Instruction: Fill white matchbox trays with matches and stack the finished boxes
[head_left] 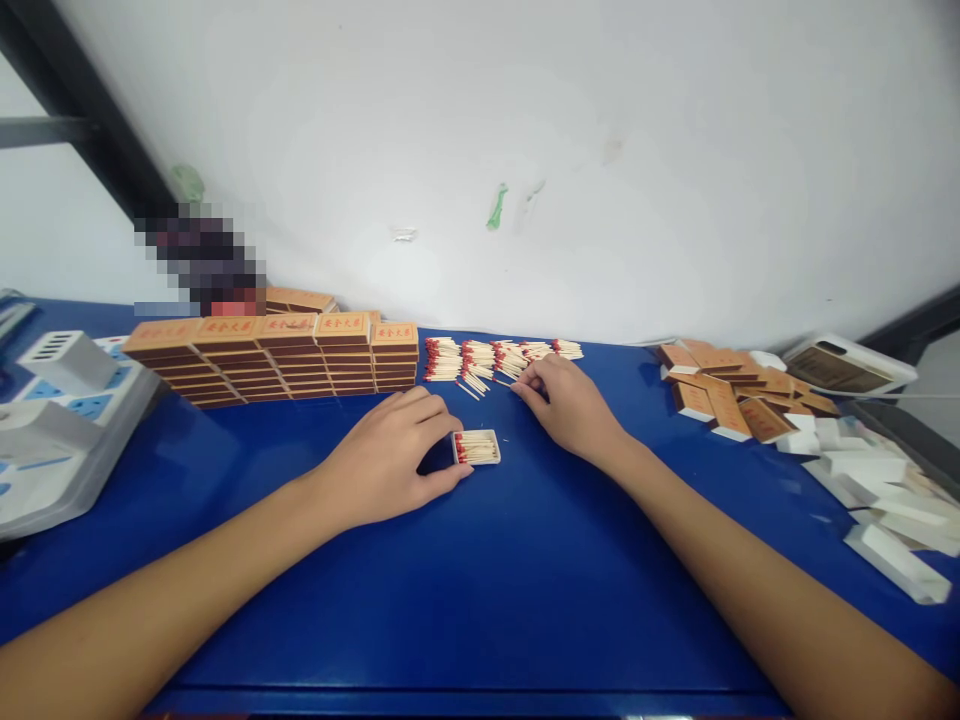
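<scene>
A small white matchbox tray lies on the blue table, filled with red-headed matches. My left hand grips the tray's left end between thumb and fingers. Beyond it, my right hand is closed in a pinch at the front of the loose matches, with a single match sticking out leftward from its fingertips. Several bundles of matches lie in a row against the wall, heads mostly to the left. A few stray matches angle out toward the tray.
Stacked orange matchboxes form a low wall at the left. Farther left is a white power strip with plugs. On the right lie piled matchbox sleeves, white trays and a pale case. A white wall bounds the back.
</scene>
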